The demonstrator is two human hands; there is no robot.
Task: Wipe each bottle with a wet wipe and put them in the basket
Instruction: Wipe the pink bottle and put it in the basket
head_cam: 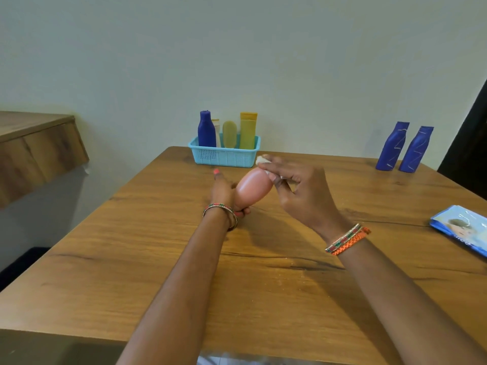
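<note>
A pink bottle is held tilted above the middle of the wooden table. My left hand grips its lower end. My right hand pinches a small white wet wipe and presses it against the bottle's upper end. A light blue basket stands at the table's far edge. In it stand a blue bottle, a yellow bottle, an olive one and a pale one mostly hidden behind the blue. Two more blue bottles stand at the far right.
A blue pack of wet wipes lies at the table's right edge. A wooden shelf juts from the wall on the left. A pale wall runs right behind the basket.
</note>
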